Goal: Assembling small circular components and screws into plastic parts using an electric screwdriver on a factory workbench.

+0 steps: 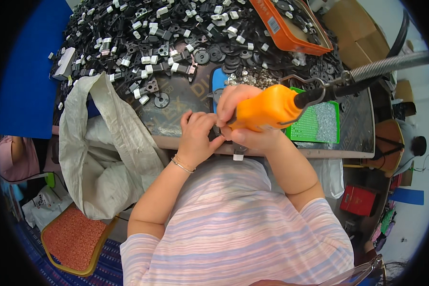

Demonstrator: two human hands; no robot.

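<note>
An orange electric screwdriver point(267, 110) is gripped in my right hand point(233, 107), its dark cable end pointing up to the right. My left hand point(198, 136) is closed at the table's front edge, with thumb and forefinger on a black plastic part point(239, 148) under the tool. Most of that part and the screwdriver's tip are hidden by my fingers; a white end sticks out over the edge. Just beyond my hands lie a blue piece point(218, 78) and a pile of small shiny metal pieces point(252, 78). A green tray point(338, 121) with small silvery pieces stands to the right.
A big heap of black parts with white ends point(143, 38) covers the far table. An orange box point(291, 40) stands among black discs point(202, 56). A coil spring point(391, 64) crosses at right. A pale sack point(128, 124) hangs at left, above a yellow bin point(88, 269) of orange granules.
</note>
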